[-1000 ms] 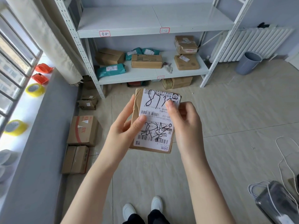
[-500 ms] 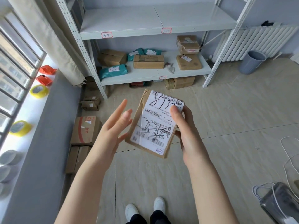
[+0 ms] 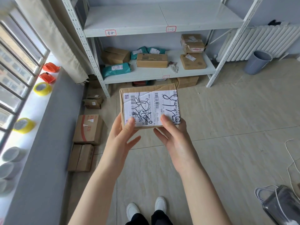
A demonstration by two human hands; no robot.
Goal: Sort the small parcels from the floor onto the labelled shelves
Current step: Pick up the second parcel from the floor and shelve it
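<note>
Parcel: I've got a small brown carton (image 3: 149, 108) up at frame centre, label side facing me, over bare floor and well short of the rack.
Left hand: my left hand (image 3: 125, 135) pinches the near-left corner, thumb on the label, fingers underneath.
Right hand: my right hand (image 3: 172, 135) clamps the near-right edge the same way, thumb on top.
Grip risk: both holds sit on the near edge only, so the far end overhangs; I judge it could tip forward and slide off if either thumb eases.
Label risk: the white label (image 3: 151, 109) is scrawled over in marker and lies sideways to me; a misread would send it to the wrong bay.
Shelf tags: one tag (image 3: 110, 32) at 11 o'clock, another tag (image 3: 171, 29) at 12 o'clock; small handwriting, easy to confuse.
Lower shelf: the lower shelf (image 3: 146, 73) at 12 o'clock is crowded with boxes and teal bags (image 3: 116, 69); pushing in could knock one off.
Floor: cartons (image 3: 88, 129) at 9 o'clock, white cable (image 3: 292, 159) at 3 o'clock; trip hazards if I step sideways.
</note>
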